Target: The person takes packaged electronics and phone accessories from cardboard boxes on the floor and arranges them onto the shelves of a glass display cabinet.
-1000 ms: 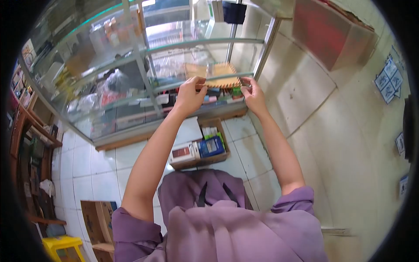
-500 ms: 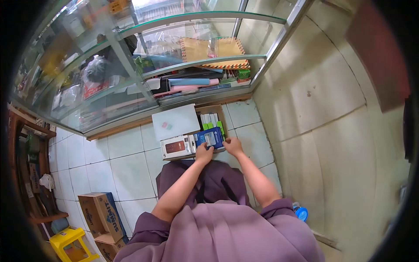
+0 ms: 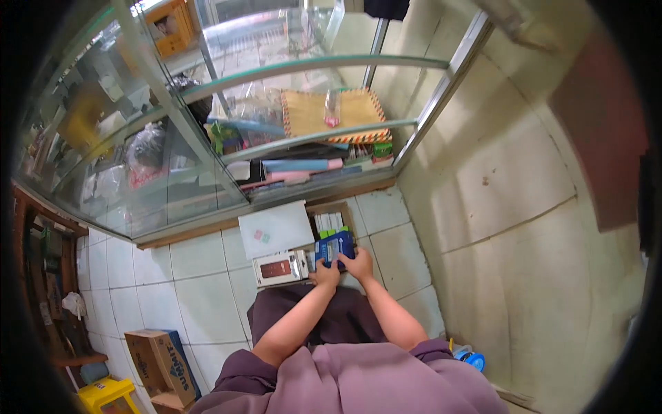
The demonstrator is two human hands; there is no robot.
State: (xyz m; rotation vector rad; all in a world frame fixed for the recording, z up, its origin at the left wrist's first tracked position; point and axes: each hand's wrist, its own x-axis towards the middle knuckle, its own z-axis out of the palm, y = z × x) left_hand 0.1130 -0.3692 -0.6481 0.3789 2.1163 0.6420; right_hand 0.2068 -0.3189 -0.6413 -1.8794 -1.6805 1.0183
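Note:
A small blue box (image 3: 335, 247) with a light label is held between my two hands, over the front of an open cardboard box (image 3: 340, 208). My left hand (image 3: 326, 273) grips its left lower edge, thumb on top. My right hand (image 3: 359, 263) grips its right lower corner. Under and behind it, white and green packs (image 3: 329, 222) show in the cardboard box. To the left lies a white packet with a brown window (image 3: 277, 268), and behind that a flat white panel (image 3: 274, 231) with small coloured marks.
A glass display case (image 3: 303, 69) with envelopes (image 3: 334, 114) and rolls (image 3: 296, 165) stands ahead. At the right is a wall (image 3: 503, 276). Left on the tiles are an open carton (image 3: 158, 369) and a yellow stool (image 3: 107, 395). A blue-lidded item (image 3: 472, 360) sits by my right side.
The camera view has tilted upward, so the scene sits lower. My right hand has moved onto the blue box's corner, and the box has turned and come up slightly between both hands.

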